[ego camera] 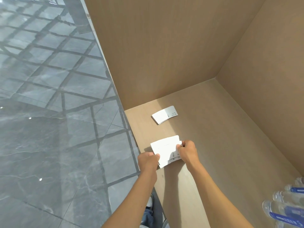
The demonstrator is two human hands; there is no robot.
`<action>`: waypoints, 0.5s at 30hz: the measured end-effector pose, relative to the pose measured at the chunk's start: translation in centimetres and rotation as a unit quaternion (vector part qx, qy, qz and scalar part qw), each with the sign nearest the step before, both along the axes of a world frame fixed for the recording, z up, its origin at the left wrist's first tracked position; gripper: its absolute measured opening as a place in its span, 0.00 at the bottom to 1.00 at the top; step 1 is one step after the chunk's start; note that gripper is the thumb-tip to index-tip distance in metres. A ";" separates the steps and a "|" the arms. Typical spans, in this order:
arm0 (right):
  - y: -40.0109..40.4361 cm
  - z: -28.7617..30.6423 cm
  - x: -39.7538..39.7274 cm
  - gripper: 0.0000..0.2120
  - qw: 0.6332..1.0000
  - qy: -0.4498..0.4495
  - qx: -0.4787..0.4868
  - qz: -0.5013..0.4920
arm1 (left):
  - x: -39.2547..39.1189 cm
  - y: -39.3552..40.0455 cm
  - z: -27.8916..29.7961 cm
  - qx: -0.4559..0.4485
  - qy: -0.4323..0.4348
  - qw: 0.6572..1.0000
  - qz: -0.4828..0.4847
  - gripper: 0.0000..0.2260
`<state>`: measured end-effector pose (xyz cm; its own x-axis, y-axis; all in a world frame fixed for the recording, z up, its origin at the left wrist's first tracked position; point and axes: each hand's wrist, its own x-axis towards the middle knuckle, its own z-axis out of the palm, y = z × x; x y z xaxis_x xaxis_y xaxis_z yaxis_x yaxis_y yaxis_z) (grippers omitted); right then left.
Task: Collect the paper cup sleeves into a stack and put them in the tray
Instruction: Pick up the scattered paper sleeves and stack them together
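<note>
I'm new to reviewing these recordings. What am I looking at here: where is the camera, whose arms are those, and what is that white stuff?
There is no machine here. The single picture comes from a wide-angle camera worn on a person's head, looking forward and down, so the two bare arms reaching in from below are the wearer's own.

The left hand and right hand together grip a bunch of flat white paper cup sleeves, one hand at each end, just above a light brown wooden surface set in a corner between matching panels.

A smaller pile of white sleeves lies farther back on that surface. Clear plastic bottles with blue labels show at the lower right. No tray is in view.
</note>
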<state>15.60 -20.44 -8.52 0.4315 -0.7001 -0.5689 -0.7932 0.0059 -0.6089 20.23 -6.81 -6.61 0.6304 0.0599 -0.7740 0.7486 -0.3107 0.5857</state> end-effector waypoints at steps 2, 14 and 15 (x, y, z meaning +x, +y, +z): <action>-0.1 -0.2 0.5 0.06 1.000 0.009 -0.004 -0.001 | 0.3 -0.2 -0.4 0.004 0.002 1.000 -0.006 0.16; -0.2 -0.5 1.2 0.06 1.000 -0.005 0.001 -0.014 | 1.4 -0.8 -1.0 0.027 -0.037 0.997 -0.056 0.11; -0.2 -0.4 1.0 0.05 1.000 -0.020 0.009 -0.018 | 1.4 -0.7 -0.9 0.022 -0.043 0.997 -0.060 0.08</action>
